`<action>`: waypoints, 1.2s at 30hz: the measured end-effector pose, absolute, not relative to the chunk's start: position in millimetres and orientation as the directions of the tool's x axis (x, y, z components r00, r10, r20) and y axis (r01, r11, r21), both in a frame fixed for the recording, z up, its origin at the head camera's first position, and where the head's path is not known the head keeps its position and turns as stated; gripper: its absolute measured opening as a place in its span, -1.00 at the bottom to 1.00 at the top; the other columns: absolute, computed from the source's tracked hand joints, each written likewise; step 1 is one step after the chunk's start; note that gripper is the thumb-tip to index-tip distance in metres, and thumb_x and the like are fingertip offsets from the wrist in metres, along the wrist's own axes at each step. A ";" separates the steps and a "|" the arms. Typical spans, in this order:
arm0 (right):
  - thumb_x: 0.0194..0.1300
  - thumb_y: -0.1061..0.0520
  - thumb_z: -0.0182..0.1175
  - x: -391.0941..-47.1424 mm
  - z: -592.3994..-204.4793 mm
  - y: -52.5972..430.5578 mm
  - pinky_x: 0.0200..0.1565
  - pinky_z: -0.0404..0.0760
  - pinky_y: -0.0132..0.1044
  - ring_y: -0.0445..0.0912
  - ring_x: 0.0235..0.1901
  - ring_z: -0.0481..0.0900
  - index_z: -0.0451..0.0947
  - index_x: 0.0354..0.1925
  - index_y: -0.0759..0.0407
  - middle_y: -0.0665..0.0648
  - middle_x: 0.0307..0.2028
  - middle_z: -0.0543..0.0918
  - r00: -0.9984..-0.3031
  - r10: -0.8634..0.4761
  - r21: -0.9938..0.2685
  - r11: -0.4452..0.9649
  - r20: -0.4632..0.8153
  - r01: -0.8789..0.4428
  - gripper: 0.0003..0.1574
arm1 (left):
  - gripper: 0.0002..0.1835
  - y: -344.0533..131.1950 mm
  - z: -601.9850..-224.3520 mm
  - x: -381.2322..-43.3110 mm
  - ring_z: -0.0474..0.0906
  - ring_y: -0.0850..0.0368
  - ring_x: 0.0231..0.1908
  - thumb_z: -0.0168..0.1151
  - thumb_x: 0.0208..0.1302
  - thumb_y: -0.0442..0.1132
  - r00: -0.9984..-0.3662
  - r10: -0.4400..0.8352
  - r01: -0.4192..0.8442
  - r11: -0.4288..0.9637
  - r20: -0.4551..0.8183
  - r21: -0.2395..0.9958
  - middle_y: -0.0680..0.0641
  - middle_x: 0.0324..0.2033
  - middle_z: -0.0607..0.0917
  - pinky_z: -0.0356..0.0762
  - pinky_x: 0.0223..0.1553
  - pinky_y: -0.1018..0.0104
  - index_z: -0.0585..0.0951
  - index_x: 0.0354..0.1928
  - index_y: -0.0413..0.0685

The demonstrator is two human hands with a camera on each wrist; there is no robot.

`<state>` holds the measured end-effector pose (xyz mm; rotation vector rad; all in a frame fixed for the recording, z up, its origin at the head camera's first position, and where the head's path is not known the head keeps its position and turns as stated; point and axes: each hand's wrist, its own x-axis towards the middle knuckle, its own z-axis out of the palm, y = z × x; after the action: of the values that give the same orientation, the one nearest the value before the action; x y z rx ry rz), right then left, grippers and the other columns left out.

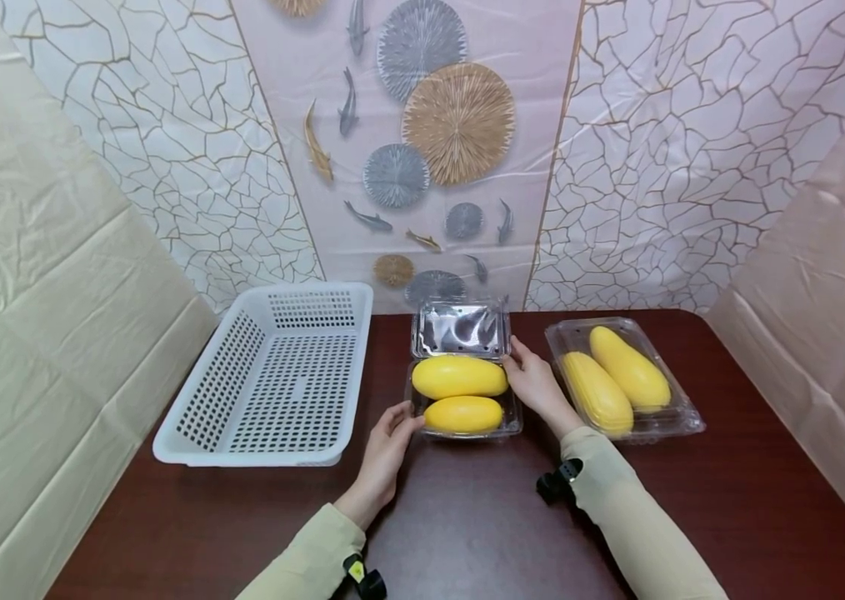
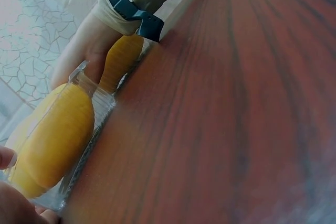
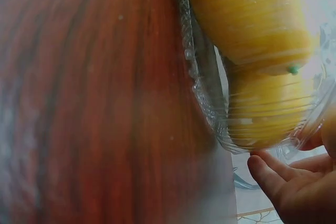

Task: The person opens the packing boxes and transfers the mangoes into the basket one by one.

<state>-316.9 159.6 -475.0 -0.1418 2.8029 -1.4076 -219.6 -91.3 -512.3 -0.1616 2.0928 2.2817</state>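
Note:
An opened clear plastic clamshell box [image 1: 512, 423] stands mid-table with its lid [image 1: 460, 329] tipped back toward the wall. Two smooth, oblong yellow fruits [image 1: 460, 377] lie in it, one behind the other; a small green tip shows on one in the right wrist view. My left hand [image 1: 385, 450] grips the box's near left corner, thumb at the rim and fingertips low on the side. At the far right corner, by the hinge, my right hand [image 1: 535, 379] holds the box's edge; its fingers [image 3: 273, 174] touch the clear wall in the right wrist view.
To the left stands a white perforated plastic basket [image 1: 351, 375]. A second clear box [image 1: 681, 421] with two yellow fruits [image 1: 628, 367] sits on the right, close beside my right forearm. Patterned cloth [image 1: 422, 233] rises behind the dark red table [image 1: 467, 508].

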 end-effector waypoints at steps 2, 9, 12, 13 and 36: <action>0.61 0.03 -0.13 -317.9 -475.2 160.8 -0.53 0.33 -0.25 -0.13 -0.71 0.17 -0.04 0.58 0.27 0.46 0.30 0.44 -0.995 -0.100 -0.795 0.602 0.015 -0.072 -0.25 | -0.40 -91.3 -512.3 -219.9 0.29 -0.12 0.39 0.25 0.39 -0.16 -0.993 -0.039 -0.104 -0.088 -0.107 0.991 -0.24 0.39 0.40 0.21 0.38 -0.08 0.38 0.39 -0.26; 0.64 -0.02 -0.21 -319.1 -473.6 161.9 0.14 0.44 0.09 0.24 0.16 0.48 -0.06 0.58 0.29 0.37 0.48 0.19 -0.989 -0.125 -0.765 0.643 -0.073 -0.025 -0.26 | -0.41 -92.0 -512.1 -220.8 0.29 -0.11 0.38 0.23 0.41 -0.18 -0.994 -0.036 -0.101 -0.082 -0.104 0.992 -0.23 0.38 0.40 0.22 0.37 -0.08 0.38 0.39 -0.27; 0.65 -0.04 -0.24 -318.7 -472.5 161.6 0.36 0.24 0.16 0.26 0.43 0.19 -0.06 0.57 0.30 0.39 0.50 0.14 -0.986 -0.129 -0.759 0.651 -0.103 -0.006 -0.25 | -0.41 -92.6 -512.9 -220.6 0.29 -0.12 0.39 0.23 0.41 -0.17 -0.994 -0.032 -0.098 -0.076 -0.101 0.992 -0.23 0.39 0.39 0.22 0.37 -0.09 0.38 0.39 -0.26; 0.65 -0.04 -0.24 -318.6 -472.4 161.6 0.38 0.19 0.17 0.26 0.47 0.10 -0.07 0.57 0.31 0.40 0.50 0.13 -0.985 -0.132 -0.758 0.652 -0.109 -0.003 -0.25 | -0.41 -92.7 -513.0 -220.5 0.29 -0.12 0.39 0.23 0.41 -0.17 -0.994 -0.032 -0.098 -0.076 -0.101 0.992 -0.23 0.39 0.39 0.22 0.37 -0.10 0.38 0.39 -0.26; 0.63 -0.03 -0.16 -290.2 -459.4 168.8 0.37 0.21 0.19 0.28 0.45 0.14 -0.21 0.58 0.35 0.44 0.49 0.14 -0.961 -0.215 -0.787 0.617 -0.173 0.003 -0.16 | -0.37 -89.3 -511.9 -219.0 0.29 -0.20 0.37 0.24 0.39 -0.19 -0.996 -0.055 -0.063 -0.093 -0.068 0.994 -0.31 0.38 0.37 0.25 0.34 -0.11 0.33 0.39 -0.35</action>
<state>-290.2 168.8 -459.4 -0.1733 2.5922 -1.2625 -219.0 -89.3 -511.9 -0.1376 2.1117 2.3148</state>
